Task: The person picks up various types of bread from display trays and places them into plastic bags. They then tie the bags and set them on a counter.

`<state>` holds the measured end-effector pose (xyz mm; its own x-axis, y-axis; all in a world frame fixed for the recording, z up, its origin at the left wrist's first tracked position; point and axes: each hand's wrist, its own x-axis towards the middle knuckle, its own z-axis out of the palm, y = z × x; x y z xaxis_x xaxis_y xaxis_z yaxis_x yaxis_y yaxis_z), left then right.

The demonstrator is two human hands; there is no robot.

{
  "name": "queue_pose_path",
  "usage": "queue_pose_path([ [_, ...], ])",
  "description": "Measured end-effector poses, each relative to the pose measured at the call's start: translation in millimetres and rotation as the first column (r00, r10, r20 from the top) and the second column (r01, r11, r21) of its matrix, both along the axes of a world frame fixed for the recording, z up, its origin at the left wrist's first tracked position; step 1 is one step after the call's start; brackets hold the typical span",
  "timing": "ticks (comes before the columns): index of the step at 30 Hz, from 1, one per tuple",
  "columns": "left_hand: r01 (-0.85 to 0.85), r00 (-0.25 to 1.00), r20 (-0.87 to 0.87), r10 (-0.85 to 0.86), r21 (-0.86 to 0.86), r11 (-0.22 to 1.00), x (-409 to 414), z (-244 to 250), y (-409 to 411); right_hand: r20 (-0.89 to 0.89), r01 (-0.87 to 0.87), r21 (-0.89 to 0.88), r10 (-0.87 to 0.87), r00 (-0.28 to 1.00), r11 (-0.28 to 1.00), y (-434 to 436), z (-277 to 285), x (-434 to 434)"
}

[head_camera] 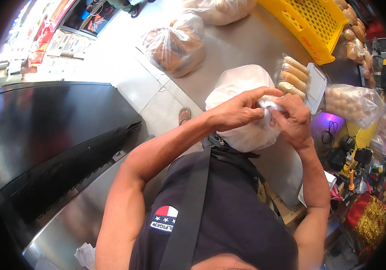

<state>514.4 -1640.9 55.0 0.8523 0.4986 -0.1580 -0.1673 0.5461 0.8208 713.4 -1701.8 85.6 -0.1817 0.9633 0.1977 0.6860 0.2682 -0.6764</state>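
Note:
A full white plastic bag (243,81) rests at the near edge of the metal counter, against the person's front. Its gathered, twisted neck is pinched between both hands. My left hand (240,109) grips one side of the neck with thumb and fingers, its index finger stretched over the top. On the other side, my right hand (292,118) has its fingers curled on the same twisted plastic. Just beyond the right hand lies a clear pack of long bread rolls (293,76). What fills the white bag is hidden.
Tied clear bags of bread (176,47) and a yellow plastic crate (309,27) stand farther back on the metal counter (233,42). At right are bagged small buns (351,103), cables and chargers. A black cabinet (54,125) stands at left.

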Motion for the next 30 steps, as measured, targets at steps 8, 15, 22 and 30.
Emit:
queue_pose_path([
  [8, 0.000, 0.865, -0.218, 0.453, 0.901, 0.434, -19.8, -10.5, -6.4, -0.106, 0.050, -0.420, -0.104, 0.989, 0.906, 0.4, -5.8, 7.9],
  [15, 0.188, 0.850, -0.209, 0.483, 0.978, 0.093, -27.0, -23.6, 12.7, -0.008, 0.171, -0.406, -0.191, 0.982, 0.898, -6.7, -32.8, 39.4],
  [22, 0.038, 0.901, -0.434, -0.001, 0.076, 0.996, -30.5, -6.9, -9.9, -0.004, -0.125, -0.203, 0.127, 0.992, 0.971, -30.7, -11.6, -0.2],
  [30, 0.077, 0.934, -0.233, 0.271, 0.872, 0.483, -13.8, -23.8, -40.0, -0.519, -0.274, -0.837, -0.530, 0.670, 0.473, -25.5, -39.6, 8.6],
])
